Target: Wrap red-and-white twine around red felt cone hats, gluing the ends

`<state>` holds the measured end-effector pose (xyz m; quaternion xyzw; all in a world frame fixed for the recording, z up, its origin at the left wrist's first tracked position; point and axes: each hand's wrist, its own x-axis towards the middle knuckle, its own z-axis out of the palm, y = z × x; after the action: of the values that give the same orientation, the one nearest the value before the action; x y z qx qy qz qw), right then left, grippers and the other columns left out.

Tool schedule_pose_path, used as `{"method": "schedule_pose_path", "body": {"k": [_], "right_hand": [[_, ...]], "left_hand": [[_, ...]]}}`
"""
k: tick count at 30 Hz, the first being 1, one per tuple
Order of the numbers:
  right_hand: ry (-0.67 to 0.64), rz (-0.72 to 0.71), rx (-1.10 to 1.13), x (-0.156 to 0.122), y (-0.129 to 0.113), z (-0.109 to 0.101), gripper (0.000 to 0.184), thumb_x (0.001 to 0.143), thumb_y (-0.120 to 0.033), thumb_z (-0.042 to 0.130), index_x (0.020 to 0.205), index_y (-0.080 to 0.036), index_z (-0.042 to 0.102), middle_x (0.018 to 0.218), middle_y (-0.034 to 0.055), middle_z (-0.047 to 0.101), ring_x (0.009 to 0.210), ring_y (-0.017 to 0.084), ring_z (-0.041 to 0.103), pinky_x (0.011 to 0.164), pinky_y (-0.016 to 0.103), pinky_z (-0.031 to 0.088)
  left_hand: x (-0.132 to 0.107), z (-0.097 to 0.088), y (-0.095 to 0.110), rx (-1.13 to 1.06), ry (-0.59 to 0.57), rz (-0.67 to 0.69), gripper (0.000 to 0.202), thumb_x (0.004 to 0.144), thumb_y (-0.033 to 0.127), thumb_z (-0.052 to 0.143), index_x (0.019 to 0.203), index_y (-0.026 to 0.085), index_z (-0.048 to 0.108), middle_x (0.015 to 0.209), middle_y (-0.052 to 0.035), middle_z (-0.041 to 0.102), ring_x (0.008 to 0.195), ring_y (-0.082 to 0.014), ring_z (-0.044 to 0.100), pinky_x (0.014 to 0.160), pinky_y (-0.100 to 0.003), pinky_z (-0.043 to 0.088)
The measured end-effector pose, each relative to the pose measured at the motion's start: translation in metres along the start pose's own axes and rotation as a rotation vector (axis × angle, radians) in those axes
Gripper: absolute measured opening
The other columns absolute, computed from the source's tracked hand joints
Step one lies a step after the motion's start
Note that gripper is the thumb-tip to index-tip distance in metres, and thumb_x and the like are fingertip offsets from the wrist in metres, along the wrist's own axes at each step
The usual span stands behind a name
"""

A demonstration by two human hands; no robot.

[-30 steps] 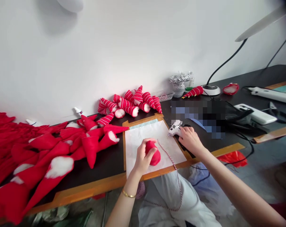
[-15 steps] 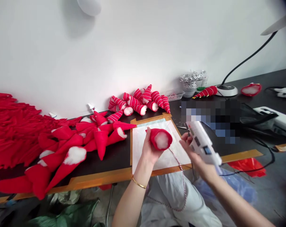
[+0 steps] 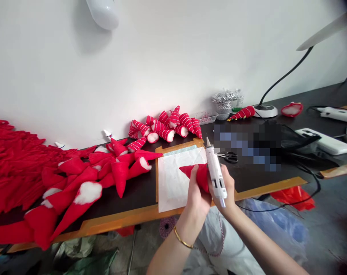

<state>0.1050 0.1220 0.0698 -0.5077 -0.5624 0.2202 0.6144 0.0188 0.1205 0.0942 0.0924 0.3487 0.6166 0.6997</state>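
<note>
My left hand is closed round a red felt cone, its point turned to the left. In my right hand is a white glue gun, nozzle up, held close against the cone's wide end. That end is hidden behind the gun and my fingers. A red-and-white twisted cord hangs below my hands across my lap. Beneath the cone lies a white paper sheet, taped to the dark table.
Stuffed red cones and a heap of red felt cover the left. Cord-wrapped cones lie by the wall. Scissors, a desk lamp and a white power bank-like box are at right. A cord spool is below the edge.
My left hand has turned the cone from its stuffed end facing me to its point facing left. My right hand has brought the glue gun leftward, up against the cone.
</note>
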Motion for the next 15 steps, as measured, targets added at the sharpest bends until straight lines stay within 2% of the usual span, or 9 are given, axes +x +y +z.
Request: {"method": "schedule_pose_path", "body": {"k": [4,6,8,10,12,15], "right_hand": [[0.014,0.043,-0.012,-0.001,-0.006,-0.009,0.024,0.08,-0.042,0.075,0.087,-0.024,0.06,0.077,0.0002,0.068,0.065,0.019,0.063,0.06,0.029,0.051],[-0.035,0.062,0.008,-0.005,-0.009,-0.013,0.026,0.079,-0.044,0.076,0.087,-0.024,0.06,0.074,-0.0006,0.067,0.061,0.018,0.06,0.057,0.028,0.05],[-0.1,0.082,0.055,-0.008,-0.01,-0.015,0.025,0.079,-0.042,0.074,0.087,-0.024,0.059,0.069,-0.0022,0.064,0.057,0.017,0.057,0.054,0.027,0.048],[-0.119,0.108,0.092,-0.009,-0.01,-0.012,0.024,0.078,-0.039,0.073,0.087,-0.023,0.058,0.067,-0.0032,0.062,0.056,0.016,0.056,0.053,0.027,0.048],[-0.087,0.119,0.113,-0.008,-0.009,-0.008,0.021,0.076,-0.033,0.071,0.087,-0.023,0.057,0.067,-0.0038,0.061,0.056,0.016,0.055,0.054,0.027,0.047],[-0.069,0.088,0.151,-0.004,-0.005,-0.004,0.015,0.075,-0.025,0.063,0.088,-0.023,0.056,0.069,-0.0043,0.058,0.057,0.015,0.052,0.056,0.027,0.046]], "left_hand": [[0.005,-0.005,0.011,-0.127,0.023,-0.068,0.039,0.083,0.057,0.069,0.082,0.018,0.064,0.078,-0.0043,0.071,0.073,-0.0172,0.069,0.071,-0.027,0.058],[0.004,-0.005,0.017,-0.14,-0.003,-0.135,0.046,0.083,0.062,0.068,0.081,0.017,0.065,0.077,-0.0054,0.07,0.071,-0.0176,0.067,0.068,-0.027,0.058],[0.0,-0.002,0.017,-0.172,-0.02,-0.171,0.046,0.085,0.06,0.066,0.08,0.014,0.066,0.075,-0.0063,0.069,0.069,-0.0167,0.066,0.067,-0.026,0.057],[-0.006,0.001,0.01,-0.182,-0.008,-0.119,0.039,0.086,0.052,0.067,0.078,0.014,0.067,0.073,-0.0057,0.069,0.066,-0.0146,0.066,0.067,-0.023,0.055],[-0.013,0.003,-0.002,-0.131,0.013,-0.002,0.033,0.083,0.047,0.072,0.08,0.014,0.068,0.075,-0.0045,0.071,0.065,-0.0135,0.066,0.065,-0.022,0.053],[-0.021,0.0,-0.017,-0.04,0.01,0.114,0.042,0.074,0.049,0.081,0.097,0.016,0.071,0.093,-0.0062,0.076,0.076,-0.0169,0.071,0.067,-0.024,0.054]]}}
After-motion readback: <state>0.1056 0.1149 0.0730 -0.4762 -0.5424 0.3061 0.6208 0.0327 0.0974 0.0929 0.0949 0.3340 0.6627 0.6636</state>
